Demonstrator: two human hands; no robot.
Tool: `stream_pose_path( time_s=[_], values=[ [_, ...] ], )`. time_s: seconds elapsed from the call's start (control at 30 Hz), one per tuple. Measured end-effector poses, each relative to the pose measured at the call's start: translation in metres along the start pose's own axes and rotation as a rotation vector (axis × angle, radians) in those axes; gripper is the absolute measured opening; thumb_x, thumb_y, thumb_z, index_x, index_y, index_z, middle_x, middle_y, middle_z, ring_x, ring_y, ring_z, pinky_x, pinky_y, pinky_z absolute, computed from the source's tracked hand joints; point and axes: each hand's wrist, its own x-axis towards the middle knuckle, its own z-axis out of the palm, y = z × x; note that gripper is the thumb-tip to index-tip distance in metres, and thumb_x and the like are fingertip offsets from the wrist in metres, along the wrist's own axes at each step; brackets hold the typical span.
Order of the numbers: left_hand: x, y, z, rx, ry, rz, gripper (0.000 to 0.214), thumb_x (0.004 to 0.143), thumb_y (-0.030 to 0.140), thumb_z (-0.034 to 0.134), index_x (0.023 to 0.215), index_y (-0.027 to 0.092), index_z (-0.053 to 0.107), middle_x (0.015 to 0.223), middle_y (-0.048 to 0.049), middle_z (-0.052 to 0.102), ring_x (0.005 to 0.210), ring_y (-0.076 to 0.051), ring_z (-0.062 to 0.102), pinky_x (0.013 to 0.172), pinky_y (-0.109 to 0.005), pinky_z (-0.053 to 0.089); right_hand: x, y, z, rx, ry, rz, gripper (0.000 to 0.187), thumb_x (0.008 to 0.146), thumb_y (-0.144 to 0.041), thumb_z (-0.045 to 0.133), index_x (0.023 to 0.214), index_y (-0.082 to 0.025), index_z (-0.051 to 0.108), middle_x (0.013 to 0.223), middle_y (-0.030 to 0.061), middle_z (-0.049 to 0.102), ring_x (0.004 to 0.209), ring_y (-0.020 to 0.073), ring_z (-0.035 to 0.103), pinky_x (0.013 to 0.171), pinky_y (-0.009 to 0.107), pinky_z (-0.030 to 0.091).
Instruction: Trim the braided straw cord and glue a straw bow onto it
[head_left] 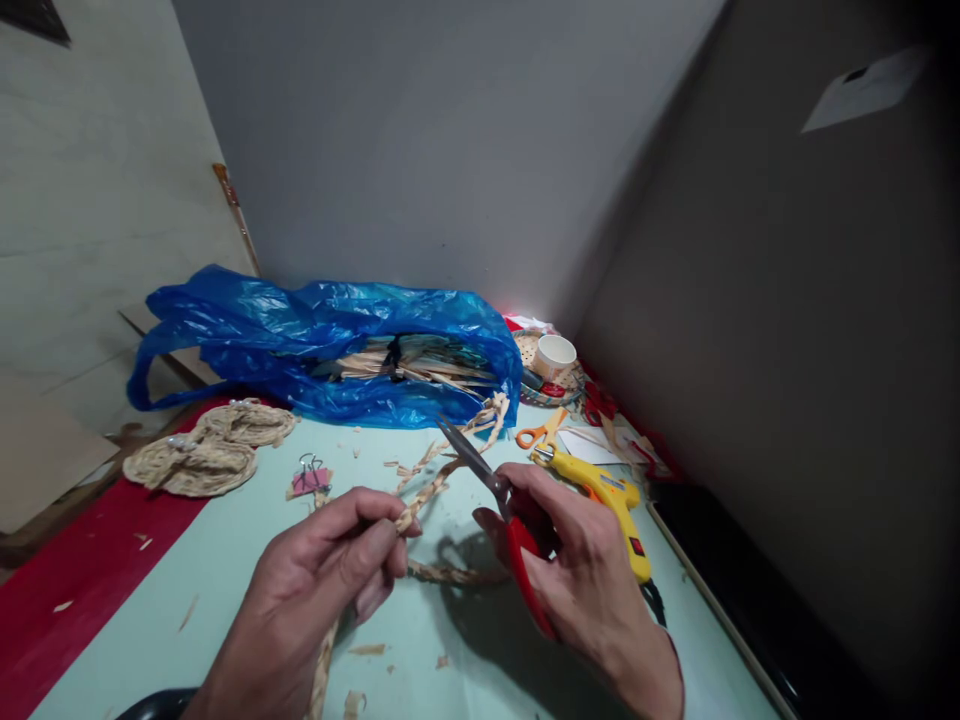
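My left hand (pixel 319 590) pinches a braided straw cord (pixel 433 487) between thumb and fingers. The cord runs from under that hand up toward the blue bag, and a loop of it (pixel 450 575) lies on the table between my hands. My right hand (pixel 585 580) grips red-handled scissors (pixel 517 545). Their blades (pixel 469 455) are closed and point up-left, lying close beside the braid.
A blue plastic bag (pixel 300 340) full of straw strips lies at the back. Woven straw coils (pixel 206 450) and a binder clip (pixel 310 475) sit left. A yellow glue gun (pixel 600 490), orange scissors (pixel 536 433) and a white cup (pixel 555 355) are right. Straw scraps litter the green mat (pixel 225 570).
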Motion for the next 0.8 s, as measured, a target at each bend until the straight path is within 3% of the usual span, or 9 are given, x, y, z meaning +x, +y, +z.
stream_pose_path(
  time_s=[0.17, 0.3, 0.5, 0.6, 0.8],
  values=[
    [-0.0023, -0.0032, 0.0003, 0.207, 0.082, 0.061, 0.039, 0.069, 0.051, 0.081, 0.099, 0.027, 0.072, 0.067, 0.0039, 0.057, 0.057, -0.01, 0.045, 0.05, -0.017, 0.035, -0.0012, -0.001, 0.001, 0.007, -0.043, 0.023, 0.011, 0.081, -0.012, 0.064, 0.089, -0.02, 0.063, 0.063, -0.007, 0.05, 0.052, 0.0087, 0.039, 0.05, 0.019, 0.033],
    [-0.0004, -0.0062, -0.0038, 0.393, 0.131, 0.199, 0.028, 0.075, 0.047, 0.076, 0.091, 0.025, 0.071, 0.065, 0.0037, 0.06, 0.061, -0.012, 0.051, 0.056, -0.019, 0.04, -0.0014, -0.0021, 0.0008, 0.036, -0.099, 0.056, 0.01, 0.082, -0.016, 0.066, 0.091, -0.02, 0.063, 0.068, -0.0046, 0.056, 0.054, 0.0096, 0.042, 0.05, 0.02, 0.034],
    [0.0041, -0.0016, -0.0052, 0.339, -0.006, 0.14, 0.024, 0.088, 0.044, 0.062, 0.084, 0.02, 0.065, 0.06, 0.0024, 0.065, 0.045, -0.008, 0.047, 0.049, -0.02, 0.038, -0.0025, -0.003, -0.0005, 0.003, -0.076, 0.001, 0.017, 0.081, -0.022, 0.07, 0.097, -0.018, 0.064, 0.076, -0.0005, 0.065, 0.057, 0.0118, 0.047, 0.055, 0.023, 0.039],
    [0.0043, 0.0004, -0.0042, 0.249, -0.075, 0.065, 0.029, 0.086, 0.046, 0.064, 0.094, 0.019, 0.065, 0.058, 0.0018, 0.066, 0.042, -0.008, 0.047, 0.045, -0.019, 0.035, -0.0037, -0.0015, -0.0001, -0.057, -0.059, -0.066, 0.022, 0.08, -0.019, 0.067, 0.102, -0.017, 0.063, 0.079, 0.0014, 0.065, 0.064, 0.0152, 0.052, 0.058, 0.026, 0.04],
    [-0.0042, 0.003, 0.0016, 0.171, -0.023, 0.023, 0.041, 0.077, 0.046, 0.073, 0.103, 0.015, 0.066, 0.054, 0.0003, 0.067, 0.04, -0.008, 0.047, 0.044, -0.02, 0.034, -0.0033, 0.0013, 0.0004, -0.233, -0.082, -0.152, 0.03, 0.074, -0.016, 0.062, 0.104, -0.015, 0.061, 0.083, 0.0072, 0.06, 0.076, 0.024, 0.052, 0.068, 0.036, 0.042]
  ],
)
